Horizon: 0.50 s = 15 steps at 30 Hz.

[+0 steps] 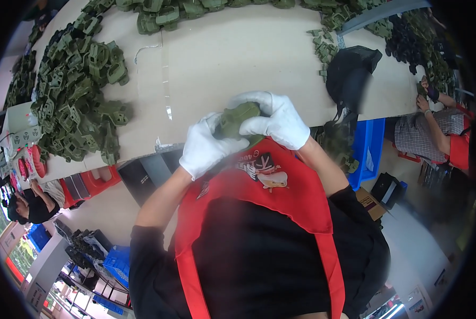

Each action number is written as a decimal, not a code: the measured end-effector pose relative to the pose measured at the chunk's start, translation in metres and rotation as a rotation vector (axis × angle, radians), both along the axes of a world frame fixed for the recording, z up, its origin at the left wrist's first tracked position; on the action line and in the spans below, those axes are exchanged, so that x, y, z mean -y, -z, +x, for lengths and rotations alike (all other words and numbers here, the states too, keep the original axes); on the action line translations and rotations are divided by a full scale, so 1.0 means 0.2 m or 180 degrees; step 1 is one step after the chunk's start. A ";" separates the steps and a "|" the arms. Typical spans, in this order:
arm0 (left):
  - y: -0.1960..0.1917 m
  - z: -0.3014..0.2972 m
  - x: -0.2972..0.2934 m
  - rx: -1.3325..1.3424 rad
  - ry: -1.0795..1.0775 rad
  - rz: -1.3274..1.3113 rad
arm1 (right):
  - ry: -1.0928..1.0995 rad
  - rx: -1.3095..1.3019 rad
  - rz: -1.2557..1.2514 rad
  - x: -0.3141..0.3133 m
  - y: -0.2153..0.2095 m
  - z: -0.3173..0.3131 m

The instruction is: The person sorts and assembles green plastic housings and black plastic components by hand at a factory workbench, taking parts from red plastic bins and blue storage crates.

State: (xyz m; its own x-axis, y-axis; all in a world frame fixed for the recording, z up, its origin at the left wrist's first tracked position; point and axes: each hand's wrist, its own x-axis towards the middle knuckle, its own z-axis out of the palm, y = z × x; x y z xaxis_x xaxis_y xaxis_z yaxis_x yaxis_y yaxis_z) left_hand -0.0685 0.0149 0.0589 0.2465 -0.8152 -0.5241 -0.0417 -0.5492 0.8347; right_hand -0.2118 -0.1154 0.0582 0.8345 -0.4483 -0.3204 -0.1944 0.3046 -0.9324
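Observation:
Between my two hands, just over the near edge of the table, is an olive-green moulded piece (237, 120) with a curved, shell-like outline. My left hand (205, 147), in a white glove, is closed on its left side. With the thumb in front and fingers curled over the far side, my white-gloved right hand (281, 120) grips the right part. The fingers cover much of the piece, so its exact kind cannot be made out. A large heap of similar olive-green parts (78, 93) lies to the left on the table.
More green parts (166, 16) line the table's far side. A black mesh bag (349, 74) rests at the right, by small green pieces (323, 50). Below the table edge stand a blue bin (369, 151) and dark boxes (145, 173). Other people sit at far left and right.

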 end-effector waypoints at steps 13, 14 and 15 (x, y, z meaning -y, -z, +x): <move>0.06 0.11 -0.14 -0.1052 -0.1486 -0.0348 | 0.1269 0.0245 0.0978 0.13 0.28 -0.20; 0.08 0.12 -0.14 -0.1053 -0.1536 -0.0354 | 0.1091 -0.0141 0.0854 0.12 0.26 -0.20; 0.10 0.12 -0.15 -0.0963 -0.1512 -0.0343 | 0.0830 -0.0799 0.0276 0.13 0.23 -0.18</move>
